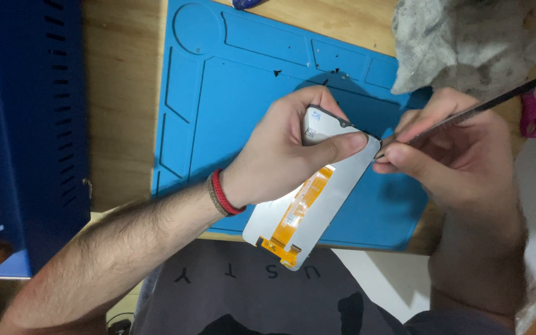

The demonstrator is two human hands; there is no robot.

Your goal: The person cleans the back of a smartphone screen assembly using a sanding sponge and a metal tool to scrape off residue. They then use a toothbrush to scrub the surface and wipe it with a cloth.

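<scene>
Currently one phone display panel point(317, 205), back side up with its orange flex cable point(296, 214), is held above the blue repair mat point(231, 105). Left hand point(286, 155) fingers pinch its far end; right hand point(454, 155) fingers pinch one thin metal pry tool point(466, 111) at the panel's corner. Prying looks barely begun. One grey rag point(460, 40) lies far right on the wooden worktop point(122, 105).

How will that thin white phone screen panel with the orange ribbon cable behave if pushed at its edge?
The thin white phone screen panel is flat and probably stiff but fragile. Its orange ribbon cable looks floppy and easily creased. The left hand pinches one end only, so it may pivot.
</scene>
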